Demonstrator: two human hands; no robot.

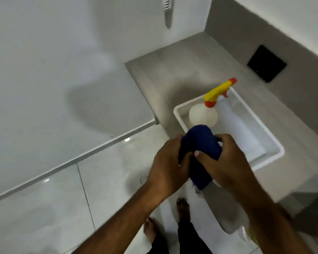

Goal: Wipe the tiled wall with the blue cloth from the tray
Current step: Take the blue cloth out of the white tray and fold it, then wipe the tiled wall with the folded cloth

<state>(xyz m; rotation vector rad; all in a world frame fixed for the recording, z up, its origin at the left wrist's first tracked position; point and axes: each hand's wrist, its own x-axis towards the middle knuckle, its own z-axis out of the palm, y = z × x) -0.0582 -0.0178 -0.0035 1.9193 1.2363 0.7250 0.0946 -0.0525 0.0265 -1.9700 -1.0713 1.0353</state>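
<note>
Both my hands hold the dark blue cloth, bunched up, just in front of the near left corner of the white tray. My left hand grips its left side and my right hand grips its right side with the thumb pressed on top. The lower end of the cloth hangs down between my wrists. The pale tiled wall fills the left and top of the view.
A white spray bottle with a yellow and red trigger head stands in the tray's far left corner. The tray rests on a grey ledge with a black square plate on its back wall. My bare feet stand on glossy floor tiles below.
</note>
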